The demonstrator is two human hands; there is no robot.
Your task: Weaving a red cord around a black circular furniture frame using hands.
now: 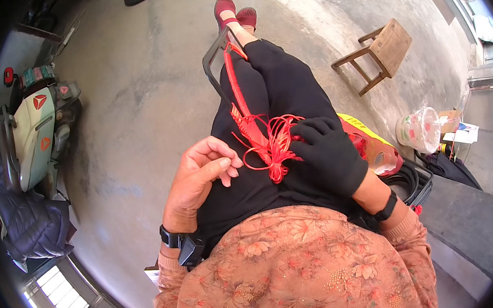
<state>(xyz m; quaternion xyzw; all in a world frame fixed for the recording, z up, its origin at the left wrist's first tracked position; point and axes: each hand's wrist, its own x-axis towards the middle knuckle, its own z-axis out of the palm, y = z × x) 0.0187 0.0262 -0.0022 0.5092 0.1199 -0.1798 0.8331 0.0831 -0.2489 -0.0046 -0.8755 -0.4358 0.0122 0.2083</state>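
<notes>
A bundle of thin red cord (280,142) lies across my lap, gathered in loops and pinched together at its lower end. My right hand (330,156), in a black glove, is closed on the cord at the bundle's right side; its fingertips are partly hidden. Just left of the bundle is my bare left hand (204,172), fingers curled and thumb drawn in toward the index finger. A red loop passes close to those fingertips, but I cannot tell whether they hold it. Over my legs rests a black bent frame (211,61), with red cord wound along one side (234,82).
On my right are a yellow-and-red bag (373,144) with red material inside, a black frame (419,178) and a clear patterned bucket (417,130). A wooden stool (389,48) stands farther off. Leftward are a parked scooter (36,136) and a dark padded jacket (31,214).
</notes>
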